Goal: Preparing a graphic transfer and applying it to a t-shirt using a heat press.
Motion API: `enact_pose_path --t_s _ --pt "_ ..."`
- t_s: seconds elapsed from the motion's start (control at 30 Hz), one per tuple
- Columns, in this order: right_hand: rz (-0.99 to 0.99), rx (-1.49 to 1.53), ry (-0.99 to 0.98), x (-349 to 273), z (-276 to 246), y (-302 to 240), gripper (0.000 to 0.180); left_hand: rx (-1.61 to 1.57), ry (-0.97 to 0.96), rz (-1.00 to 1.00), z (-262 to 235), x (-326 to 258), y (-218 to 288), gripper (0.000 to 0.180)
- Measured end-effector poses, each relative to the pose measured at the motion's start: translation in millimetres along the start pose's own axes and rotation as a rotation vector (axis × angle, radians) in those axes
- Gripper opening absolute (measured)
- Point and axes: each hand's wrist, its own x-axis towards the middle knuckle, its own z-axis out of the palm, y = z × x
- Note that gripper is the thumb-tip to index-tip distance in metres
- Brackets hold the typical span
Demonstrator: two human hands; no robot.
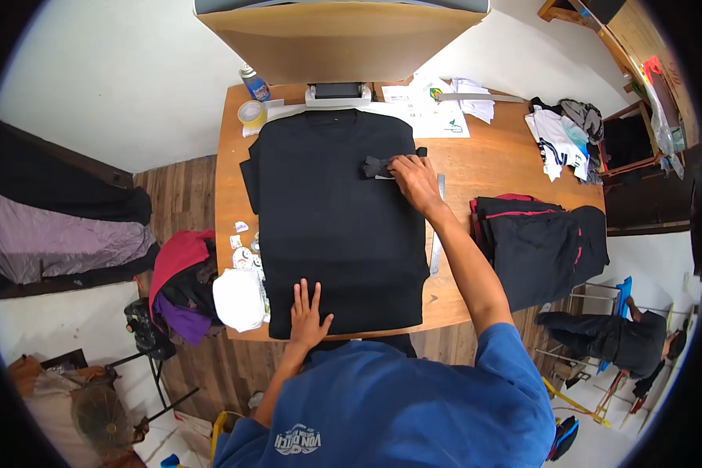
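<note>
A black T-shirt [335, 226] lies spread flat before me on the wooden table [456, 300], its collar at the far end. My left hand [310, 318] rests on the shirt near its hem, fingers spread out and holding nothing. On the shirt's right chest area, my right hand [415, 178] is closed on a crumpled dark grey cloth [377, 167]. A thin whitish edge shows just under the cloth; what it belongs to is hidden. To the right of the shirt lies a metal ruler [436, 246], partly behind my right forearm.
A large tan panel [343, 43] overhangs the table's far side. Tape rolls [251, 115] and a blue spray can [255, 84] stand far left. Printed sheets [429, 113] and a long blade-like strip [483, 97] lie far right. Folded black garments [530, 249] lie right. Another person [628, 343] stands beyond.
</note>
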Motion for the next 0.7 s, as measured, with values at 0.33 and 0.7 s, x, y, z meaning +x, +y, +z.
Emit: enact_pose_path --t_s 0.33,0.7 --pt "0.068 0.057 -0.111 -10 9 3 0.012 -0.037 -0.042 0.053 8 -7 1 0.094" --pt "0.032 0.034 -0.031 -8 0 7 0.010 -0.027 -0.106 0.020 11 -14 1 0.096"
